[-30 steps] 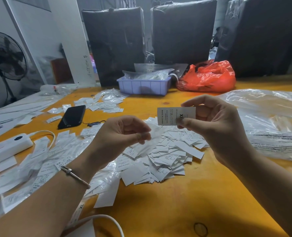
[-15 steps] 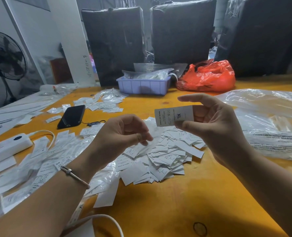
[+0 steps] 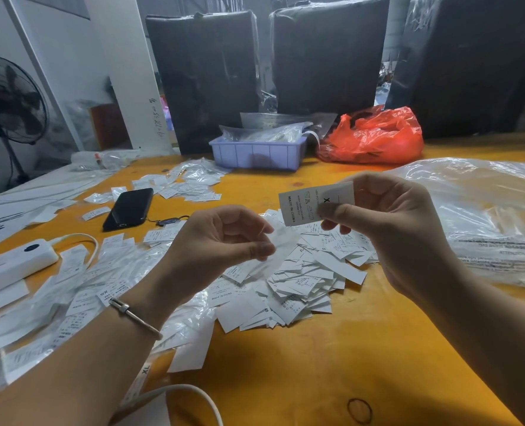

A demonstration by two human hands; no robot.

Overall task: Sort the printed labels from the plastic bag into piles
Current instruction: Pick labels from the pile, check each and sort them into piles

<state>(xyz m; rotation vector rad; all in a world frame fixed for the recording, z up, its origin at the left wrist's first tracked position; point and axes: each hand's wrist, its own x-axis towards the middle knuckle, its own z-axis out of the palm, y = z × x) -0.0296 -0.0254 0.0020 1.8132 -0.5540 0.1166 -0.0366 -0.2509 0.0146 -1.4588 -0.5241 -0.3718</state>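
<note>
Now right hand (image 3: pixel 390 229) tilts label (image 3: pixel 311 204) more upright.

Single view, head-worn, wide-angle. Looks forward and down across table (image 3: pixel 331 364). Hands close below lens: left hand (image 3: pixel 221 241) at 7 o'clock, right hand (image 3: pixel 387 229) at 4. Bins (image 3: pixel 202 78) far, 12 o'clock.

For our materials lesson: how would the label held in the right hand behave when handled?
The label probably holds fairly stiff: it juts flat from the right hand, pinched at one end. It is likely very light and thin, so easily creased or blown away.
</note>
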